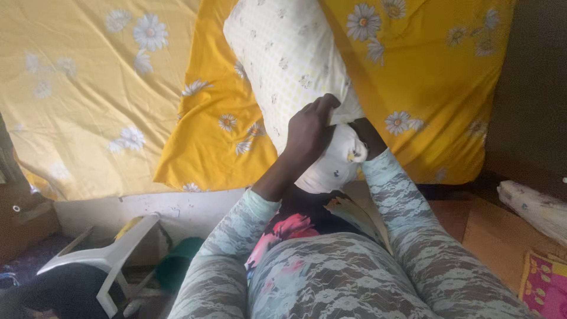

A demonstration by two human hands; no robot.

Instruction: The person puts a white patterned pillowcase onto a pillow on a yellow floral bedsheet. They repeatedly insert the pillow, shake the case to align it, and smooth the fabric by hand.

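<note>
Above the yellow daisy-print bedsheet (413, 77) that covers the mattress, a plump white pillow with a faint checked and flowered pattern (283, 53) is held up on end, its lower end gathered at the person's chest. Both hands work at that lower end. The left hand (310, 130) is closed over the pillow's bottom edge, fingers curled tight into the cloth. The right hand (367, 134) is mostly hidden behind a bunched white fabric with small printed figures (336, 162), which looks like the loose mouth of a case or the pillow's own corner; its fingers appear wrapped into that fabric, though how firmly cannot be told.

Judging by how it stands tall from a grip at one end, the pillow is light and soft, with enough filling to keep its shape yet sure to sag and fold if held from a single corner. Its cloth is not slippery and nothing about it is fragile. The best hold seems to be at the two bottom corners or along the end seam, pinching cloth and filling together.

Below the bed edge, a white plastic chair (112, 254) lies tipped over on the floor to the left, and a pink patterned mat (546, 283) shows at lower right.
</note>
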